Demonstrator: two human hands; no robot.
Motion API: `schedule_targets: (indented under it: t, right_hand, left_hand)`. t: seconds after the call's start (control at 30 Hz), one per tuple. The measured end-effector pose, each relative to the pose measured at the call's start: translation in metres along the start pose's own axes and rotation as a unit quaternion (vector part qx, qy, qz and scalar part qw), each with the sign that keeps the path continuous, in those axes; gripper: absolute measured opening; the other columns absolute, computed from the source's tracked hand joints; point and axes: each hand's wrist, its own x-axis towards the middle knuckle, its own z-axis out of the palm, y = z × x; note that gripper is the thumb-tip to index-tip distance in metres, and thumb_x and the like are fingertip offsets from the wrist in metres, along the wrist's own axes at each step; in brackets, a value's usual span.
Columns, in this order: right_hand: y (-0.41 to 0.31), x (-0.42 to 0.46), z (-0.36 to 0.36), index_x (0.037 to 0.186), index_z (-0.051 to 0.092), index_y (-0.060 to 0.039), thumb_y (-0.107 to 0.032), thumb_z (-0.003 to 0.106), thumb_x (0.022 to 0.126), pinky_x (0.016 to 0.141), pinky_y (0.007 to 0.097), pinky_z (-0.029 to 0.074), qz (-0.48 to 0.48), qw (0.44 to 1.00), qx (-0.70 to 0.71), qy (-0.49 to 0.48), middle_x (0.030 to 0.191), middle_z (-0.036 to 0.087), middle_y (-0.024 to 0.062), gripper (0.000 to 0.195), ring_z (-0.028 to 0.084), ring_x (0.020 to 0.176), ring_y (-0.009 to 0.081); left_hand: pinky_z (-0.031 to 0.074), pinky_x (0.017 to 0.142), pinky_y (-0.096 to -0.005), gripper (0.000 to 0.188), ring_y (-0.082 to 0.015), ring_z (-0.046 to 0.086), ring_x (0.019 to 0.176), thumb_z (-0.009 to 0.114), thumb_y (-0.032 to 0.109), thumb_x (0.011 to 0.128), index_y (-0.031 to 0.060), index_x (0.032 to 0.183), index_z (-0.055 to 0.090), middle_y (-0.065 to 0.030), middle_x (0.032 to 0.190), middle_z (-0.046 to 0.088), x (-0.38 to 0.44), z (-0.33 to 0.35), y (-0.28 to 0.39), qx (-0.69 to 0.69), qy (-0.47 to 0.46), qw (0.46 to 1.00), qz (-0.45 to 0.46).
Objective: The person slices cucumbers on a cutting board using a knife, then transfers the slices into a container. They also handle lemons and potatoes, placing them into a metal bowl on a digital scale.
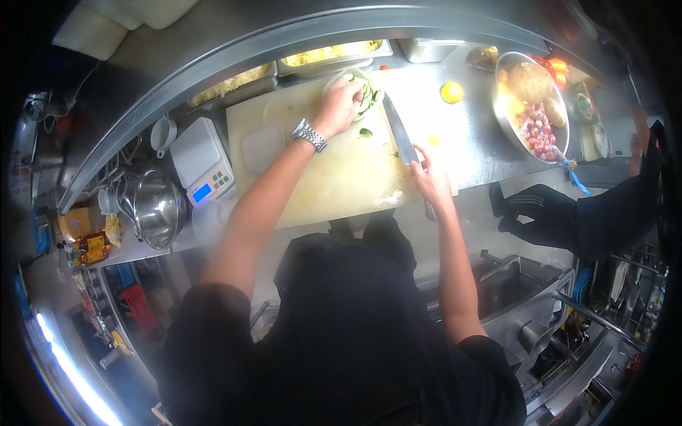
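Observation:
My right hand [432, 183] grips a chef's knife [400, 130] by its handle, its blade pointing away from me along the right part of the white cutting board [319, 186]. At the board's far edge, my left hand [341, 106], with a metal-band watch at the wrist, reaches over a clear round container [380, 96] of green-rimmed slices, apparently cucumber [366, 101]. Its fingertips are bent down at the slices; whether they pinch any is hidden. One loose cucumber piece [366, 132] lies on the board nearer me. A translucent plastic lid [264, 149] rests on the board's left side.
Left of the board stand a digital kitchen scale [200, 154] and a steel bowl [158, 210]. Steel pans [333, 56] of food line the back under a shelf edge. Rightward are a lemon [452, 92] and a bowl of shallots [538, 133]. Another person [581, 213] stands at right.

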Motion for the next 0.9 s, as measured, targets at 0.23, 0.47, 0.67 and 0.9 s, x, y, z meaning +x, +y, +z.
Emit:
schedule_targets:
  t: [0.23,0.47,0.67,0.9]
  right_hand:
    - [0.008,0.023,-0.009,0.140,0.052,-0.0142,-0.020,0.062,0.094,0.075,0.0383,0.052,-0.082,0.993,-0.082,0.012,0.081,0.061,0.0109,0.048,0.061,0.073,0.0224]
    - [0.047,0.054,0.001,0.132,0.054,-0.0103,-0.019,0.065,0.092,0.077,0.0451,0.053,-0.237,0.951,-0.183,0.081,0.080,0.065,0.0149,0.043,0.066,0.080,0.0334]
    - [0.035,0.068,-0.003,0.131,0.052,-0.0067,-0.017,0.062,0.093,0.080,0.0504,0.052,-0.246,0.958,-0.132,0.065,0.090,0.066,0.0225,0.041,0.064,0.088,0.0421]
    - [0.014,0.079,-0.006,0.126,0.050,-0.0018,-0.012,0.061,0.091,0.077,0.0519,0.052,-0.302,0.939,-0.146,0.075,0.088,0.064,0.0274,0.038,0.064,0.084,0.0448]
  left_hand:
    - [0.052,0.071,-0.0325,0.022,-0.0205,0.058,0.073,0.072,0.012,0.083,0.0049,0.104,0.069,-0.0104,0.090,0.058,0.018,0.000,0.003,-0.003,-0.008,0.997,-0.076]
    - [0.032,0.117,-0.0445,0.057,-0.0367,0.039,0.141,0.065,0.021,0.091,-0.0045,0.140,0.050,-0.0229,0.148,0.046,0.002,0.008,0.001,0.159,-0.040,0.986,-0.029]
    - [0.011,0.122,-0.0538,0.081,-0.0319,0.014,0.153,0.060,0.046,0.095,-0.0011,0.154,0.030,-0.0186,0.164,0.019,-0.013,0.021,0.024,0.220,-0.065,0.970,-0.084]
    - [0.006,0.121,-0.0573,0.094,-0.0367,0.008,0.154,0.059,0.059,0.091,0.0029,0.157,0.023,-0.0216,0.165,0.012,-0.003,0.029,0.031,0.256,-0.124,0.949,-0.139]
